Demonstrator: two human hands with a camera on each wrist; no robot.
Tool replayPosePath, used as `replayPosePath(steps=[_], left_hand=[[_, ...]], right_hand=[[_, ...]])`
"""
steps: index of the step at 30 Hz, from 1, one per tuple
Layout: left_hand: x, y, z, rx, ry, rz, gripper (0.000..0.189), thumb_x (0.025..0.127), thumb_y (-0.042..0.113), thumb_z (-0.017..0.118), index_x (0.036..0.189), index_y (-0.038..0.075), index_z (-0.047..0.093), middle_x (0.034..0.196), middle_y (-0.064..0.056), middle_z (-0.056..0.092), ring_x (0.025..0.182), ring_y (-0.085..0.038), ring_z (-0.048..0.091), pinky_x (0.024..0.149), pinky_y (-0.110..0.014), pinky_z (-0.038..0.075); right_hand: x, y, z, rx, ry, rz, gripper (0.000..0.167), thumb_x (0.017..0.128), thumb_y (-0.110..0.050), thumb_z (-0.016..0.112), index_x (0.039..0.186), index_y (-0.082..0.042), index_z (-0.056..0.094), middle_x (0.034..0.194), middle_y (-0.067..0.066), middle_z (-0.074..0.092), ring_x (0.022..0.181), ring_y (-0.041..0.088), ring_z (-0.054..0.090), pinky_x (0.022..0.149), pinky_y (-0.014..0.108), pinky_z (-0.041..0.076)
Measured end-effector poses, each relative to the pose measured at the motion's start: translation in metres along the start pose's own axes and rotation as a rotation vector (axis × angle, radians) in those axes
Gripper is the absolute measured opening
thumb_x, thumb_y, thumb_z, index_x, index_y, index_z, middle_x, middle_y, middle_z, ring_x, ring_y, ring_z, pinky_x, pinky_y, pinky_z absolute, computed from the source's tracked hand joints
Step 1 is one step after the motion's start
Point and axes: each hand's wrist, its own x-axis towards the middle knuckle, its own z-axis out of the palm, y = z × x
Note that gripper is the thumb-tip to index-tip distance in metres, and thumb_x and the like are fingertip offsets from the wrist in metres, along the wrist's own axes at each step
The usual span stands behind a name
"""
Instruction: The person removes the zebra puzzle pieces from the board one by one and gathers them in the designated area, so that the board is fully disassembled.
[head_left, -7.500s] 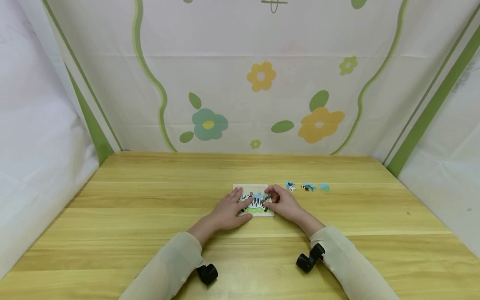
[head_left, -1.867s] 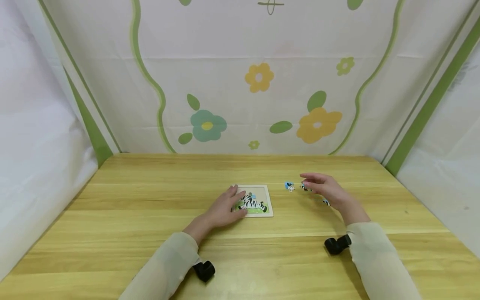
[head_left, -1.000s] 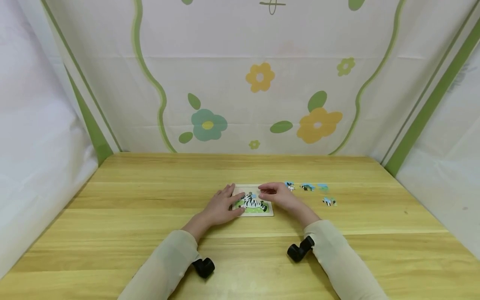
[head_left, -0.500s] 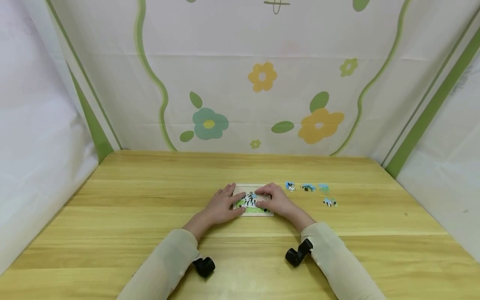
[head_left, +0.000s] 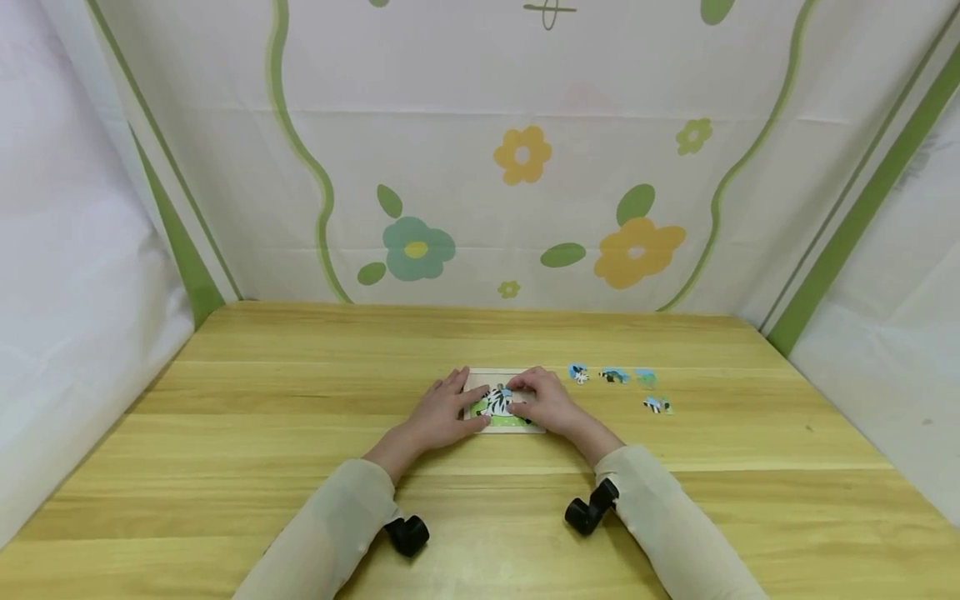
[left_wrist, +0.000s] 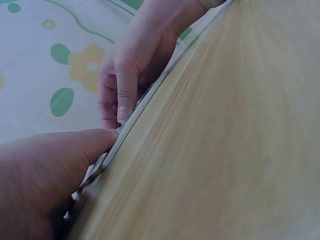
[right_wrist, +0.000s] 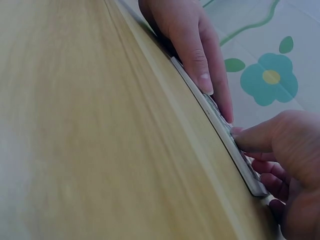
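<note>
A wooden puzzle board [head_left: 498,371] with a pale rim lies on the table, a zebra picture partly filling it. My left hand [head_left: 442,414] rests on its left side, fingers extended, the thumb by the lower edge. On the right side, my right hand [head_left: 553,406] has its thumb and curled fingers on a zebra-striped puzzle piece [head_left: 495,402], pinching it; the hand covers the board's right part. From the right wrist view, the thumb of the right hand [right_wrist: 295,150] meets the board's top [right_wrist: 217,120] beside the left fingers. The exact contact is hidden.
Loose puzzle pieces lie right of the board: a zebra-head piece [head_left: 578,373], a dark and blue piece [head_left: 613,376], a blue-green piece [head_left: 646,378], and a striped one [head_left: 657,406] nearer me. A flowered cloth [head_left: 480,208] hangs behind the wooden table [head_left: 300,400].
A striped piece has come off the board onto the table at right. My right hand has returned from the loose pieces to the board and shifted slightly left; my left hand stays there.
</note>
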Motion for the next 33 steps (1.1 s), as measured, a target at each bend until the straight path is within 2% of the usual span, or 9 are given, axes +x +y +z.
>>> replayPosePath(steps=[14, 23, 33], left_hand=[[-0.0007, 0.0024, -0.0018, 0.003, -0.011, -0.007, 0.054, 0.085, 0.046, 0.045, 0.132, 0.018, 0.039, 0.14, -0.016, 0.013, 0.128, -0.028, 0.009, 0.1, -0.044, 0.007], [-0.0026, 0.0031, -0.0036, 0.019, -0.019, 0.0, 0.055, 0.086, 0.046, 0.044, 0.132, 0.018, 0.038, 0.14, -0.017, 0.013, 0.127, -0.028, 0.009, 0.099, -0.045, 0.009], [-0.0037, 0.006, -0.0065, 0.036, -0.034, -0.005, 0.055, 0.086, 0.046, 0.043, 0.133, 0.017, 0.037, 0.14, -0.017, 0.012, 0.127, -0.029, 0.009, 0.099, -0.045, 0.009]], right_hand=[[-0.0016, -0.0006, 0.0027, 0.0, 0.032, -0.018, 0.023, 0.074, -0.011, 0.068, 0.095, -0.007, 0.06, 0.091, 0.001, 0.05, 0.089, 0.019, 0.042, 0.079, 0.034, 0.035], [-0.0038, -0.0041, 0.0024, -0.002, 0.036, -0.063, 0.023, 0.074, -0.01, 0.068, 0.095, -0.006, 0.059, 0.089, 0.001, 0.051, 0.084, 0.017, 0.044, 0.076, 0.033, 0.037], [-0.0051, -0.0072, 0.0007, 0.06, 0.016, -0.03, 0.025, 0.075, -0.008, 0.067, 0.098, -0.004, 0.057, 0.091, 0.003, 0.051, 0.084, 0.018, 0.045, 0.076, 0.032, 0.038]])
